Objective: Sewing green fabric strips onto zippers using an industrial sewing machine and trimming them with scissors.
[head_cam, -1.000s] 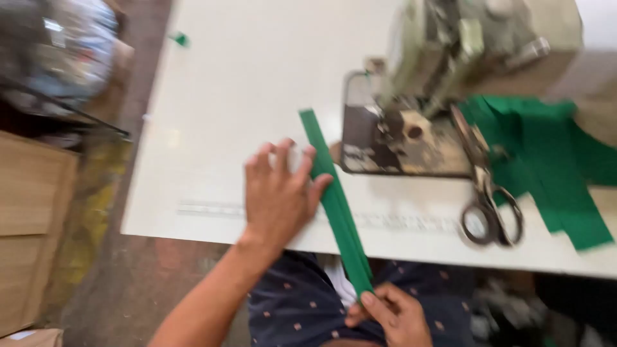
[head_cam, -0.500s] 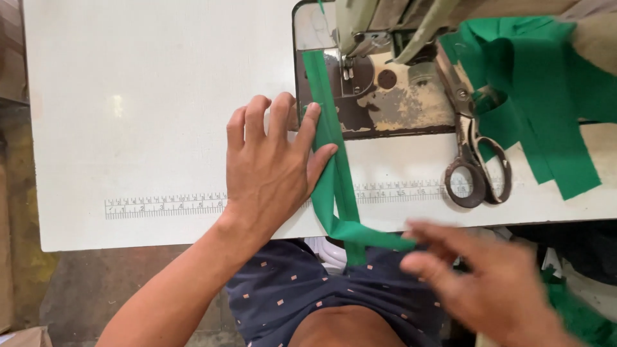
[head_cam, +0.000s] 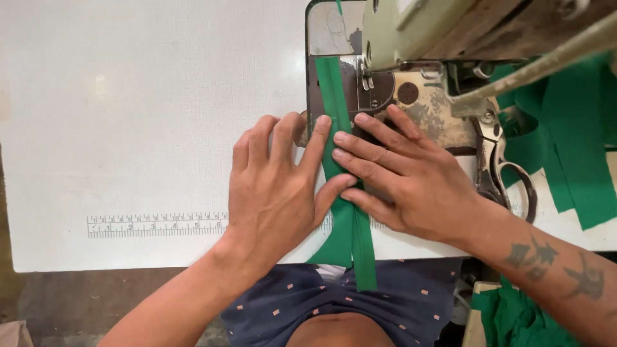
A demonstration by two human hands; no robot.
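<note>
A folded green fabric strip [head_cam: 344,186] runs lengthwise from the sewing machine's presser foot [head_cam: 366,80] back over the near edge of the white table [head_cam: 128,128] into the person's lap. The left hand [head_cam: 273,186], fingers spread, presses flat on its left side. The right hand [head_cam: 402,177], fingers extended together, presses its right edge. Scissors [head_cam: 501,170] lie right of both.

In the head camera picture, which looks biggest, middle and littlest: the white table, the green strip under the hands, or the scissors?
1. White table: by far the biggest, it fills most of the picture.
2. Green strip: long and narrow.
3. Scissors: look littlest, but the right hand hides part of them, so second and third place are unsure.
</note>
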